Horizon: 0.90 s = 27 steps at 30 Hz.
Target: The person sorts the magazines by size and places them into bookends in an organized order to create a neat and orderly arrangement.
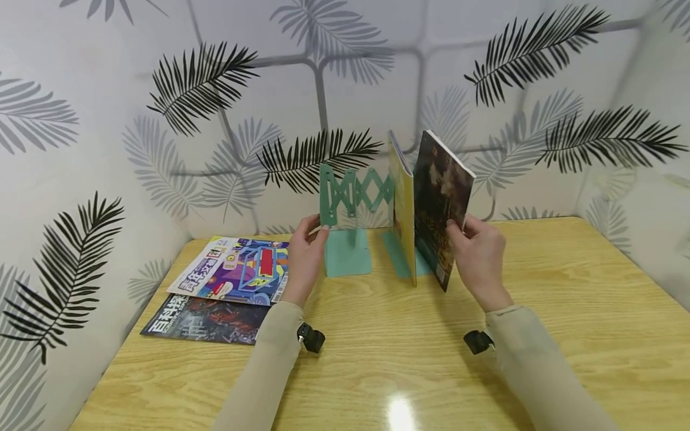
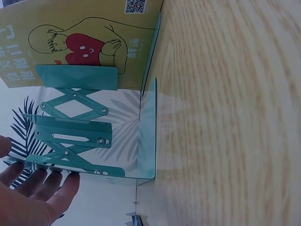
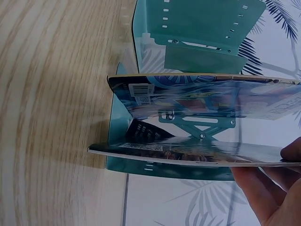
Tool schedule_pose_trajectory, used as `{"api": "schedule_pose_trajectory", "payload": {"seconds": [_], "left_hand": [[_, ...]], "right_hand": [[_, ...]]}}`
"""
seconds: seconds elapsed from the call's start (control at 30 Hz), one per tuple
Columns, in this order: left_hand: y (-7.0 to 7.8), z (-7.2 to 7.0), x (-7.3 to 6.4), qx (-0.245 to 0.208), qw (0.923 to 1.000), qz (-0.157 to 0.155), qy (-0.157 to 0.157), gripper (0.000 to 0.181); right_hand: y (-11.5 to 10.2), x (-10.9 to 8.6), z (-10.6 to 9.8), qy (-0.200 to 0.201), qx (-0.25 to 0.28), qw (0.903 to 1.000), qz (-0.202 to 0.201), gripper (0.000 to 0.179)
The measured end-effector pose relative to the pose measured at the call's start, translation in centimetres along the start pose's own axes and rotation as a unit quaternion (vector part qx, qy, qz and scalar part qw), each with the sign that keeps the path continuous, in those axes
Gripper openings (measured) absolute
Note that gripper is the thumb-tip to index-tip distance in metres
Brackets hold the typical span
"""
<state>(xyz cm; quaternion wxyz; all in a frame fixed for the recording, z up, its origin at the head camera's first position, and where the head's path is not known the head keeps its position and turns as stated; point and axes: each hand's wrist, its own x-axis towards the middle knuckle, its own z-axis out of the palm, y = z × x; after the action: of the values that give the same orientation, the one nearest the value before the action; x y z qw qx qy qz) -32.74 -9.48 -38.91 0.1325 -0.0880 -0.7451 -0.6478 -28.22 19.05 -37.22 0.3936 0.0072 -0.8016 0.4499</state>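
Note:
A green expandable bookend with a scissor-lattice back stands on the table. My left hand holds its left end plate, thumb in front and fingers along the outer side, as the left wrist view shows. In my right hand is a dark magazine, gripped by its right edge, thumb on the cover. It leans slightly, its lower end within the rack's right section in the right wrist view. Left of it, a yellow-covered book stands upright between the rack's plates. A gap separates the two.
On the left of the wooden table, a colourful purple magazine overlaps a dark magazine, both lying flat. The wall with leaf patterns rises right behind the bookend. Each wrist carries a small black camera.

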Motion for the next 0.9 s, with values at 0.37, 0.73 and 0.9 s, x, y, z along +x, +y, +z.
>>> {"api": "schedule_pose_trajectory", "payload": {"seconds": [0.37,0.73,0.9], "left_hand": [[3.5,-0.4,-1.3,0.003,0.9999,-0.011,-0.011,0.038],[-0.3,-0.1,0.2,0.001,1.0000,0.004,0.001,0.036],[-0.2,-0.2,0.1,0.008,0.9999,0.008,0.005,0.037]], "right_hand": [[-0.1,0.2,0.5,-0.003,-0.001,1.0000,0.001,0.016],[0.0,0.4,1.4,-0.005,0.005,1.0000,-0.004,0.015],[-0.1,0.6,1.7,0.002,-0.006,0.9999,-0.016,0.017]]}}
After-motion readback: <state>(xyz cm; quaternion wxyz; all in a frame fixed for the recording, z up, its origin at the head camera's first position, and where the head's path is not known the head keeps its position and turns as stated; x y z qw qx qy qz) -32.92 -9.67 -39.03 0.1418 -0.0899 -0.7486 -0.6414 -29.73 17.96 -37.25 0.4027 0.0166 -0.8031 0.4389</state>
